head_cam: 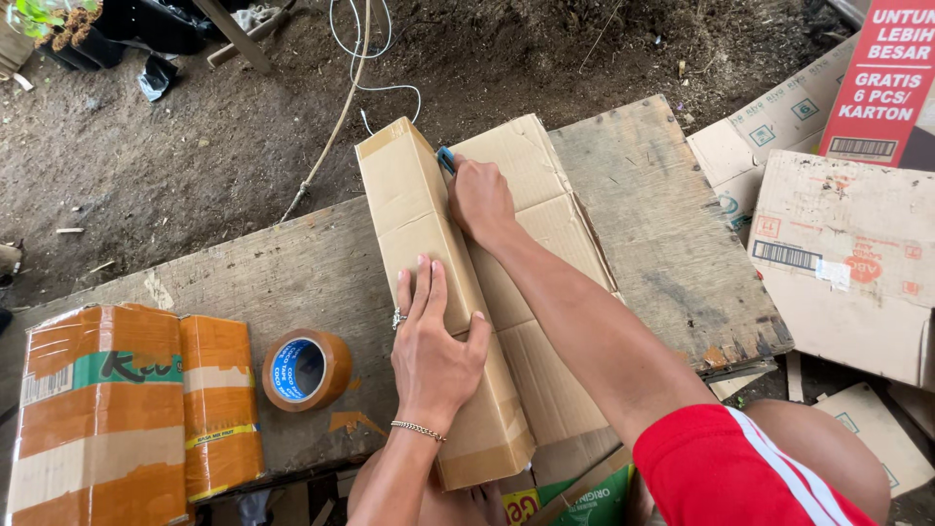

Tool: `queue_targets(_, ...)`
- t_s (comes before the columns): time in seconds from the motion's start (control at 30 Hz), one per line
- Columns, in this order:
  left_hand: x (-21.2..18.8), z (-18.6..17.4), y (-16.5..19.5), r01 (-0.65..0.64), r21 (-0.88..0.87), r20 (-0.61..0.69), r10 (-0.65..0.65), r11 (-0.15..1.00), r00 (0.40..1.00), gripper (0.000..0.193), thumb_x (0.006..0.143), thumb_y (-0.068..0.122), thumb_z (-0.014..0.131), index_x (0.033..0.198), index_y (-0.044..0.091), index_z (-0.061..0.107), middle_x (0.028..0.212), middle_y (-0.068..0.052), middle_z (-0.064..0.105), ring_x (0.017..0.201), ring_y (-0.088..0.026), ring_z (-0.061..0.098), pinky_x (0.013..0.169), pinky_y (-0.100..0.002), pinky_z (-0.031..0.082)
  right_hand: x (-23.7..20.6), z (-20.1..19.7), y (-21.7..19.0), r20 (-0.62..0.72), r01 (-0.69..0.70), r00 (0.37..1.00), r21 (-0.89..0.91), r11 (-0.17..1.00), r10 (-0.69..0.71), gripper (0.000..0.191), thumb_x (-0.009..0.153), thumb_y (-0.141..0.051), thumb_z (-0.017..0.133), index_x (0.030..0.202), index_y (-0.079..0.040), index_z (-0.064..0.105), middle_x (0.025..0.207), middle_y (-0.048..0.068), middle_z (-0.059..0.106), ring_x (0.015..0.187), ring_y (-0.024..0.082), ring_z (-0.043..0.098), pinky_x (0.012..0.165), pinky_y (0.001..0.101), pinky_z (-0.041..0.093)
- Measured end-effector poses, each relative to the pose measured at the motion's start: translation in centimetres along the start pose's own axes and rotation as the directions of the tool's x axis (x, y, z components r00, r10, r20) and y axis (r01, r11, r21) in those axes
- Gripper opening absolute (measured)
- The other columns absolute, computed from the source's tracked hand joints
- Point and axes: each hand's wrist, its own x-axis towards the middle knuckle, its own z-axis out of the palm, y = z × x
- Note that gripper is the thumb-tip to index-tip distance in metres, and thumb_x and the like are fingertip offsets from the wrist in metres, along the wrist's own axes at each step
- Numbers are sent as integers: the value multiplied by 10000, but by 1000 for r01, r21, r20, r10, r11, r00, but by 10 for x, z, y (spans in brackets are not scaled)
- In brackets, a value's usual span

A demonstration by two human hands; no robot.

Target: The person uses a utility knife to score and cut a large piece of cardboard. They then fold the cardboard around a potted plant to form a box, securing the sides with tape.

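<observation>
left hand (430, 353) flat on 1 folded carton (429, 273); right hand (479, 200) clenching cutter (446, 160).

1. The blue tool (446, 160) is mostly covered by the right hand (480, 202); its kind cannot be told.
2. The taped parcels (127, 414) are cut off by the left and bottom edges.
3. The near end of the cardboard box (429, 292) is partly hidden by the left hand (431, 346).
</observation>
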Motion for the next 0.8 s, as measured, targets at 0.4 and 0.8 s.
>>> queue_targets(0.4, -1, -2, 0, 24, 28, 8, -25, 999, 1000, 797, 814, 285, 712, 1505, -5, 439, 1607, -176, 386, 1513, -381, 283, 1181, -440, 332, 43, -17, -26, 191, 119, 979, -255, 960, -70, 185, 832, 8, 629, 974, 67, 731, 1064, 304, 694, 1025, 446, 690, 863, 493, 572)
queue_targets(0.8, -6, -3, 1, 42, 53, 22, -43, 998, 999, 794, 822, 306, 705, 1507, 2, 441, 1613, -143, 382, 1517, -363, 274, 1178, -431, 334, 1, -39, -21, 314, 204, 945, -356, 912, -89, 193, 827, 1, 672, 999, 52, 745, 1053, 304, 696, 1030, 434, 692, 846, 480, 579)
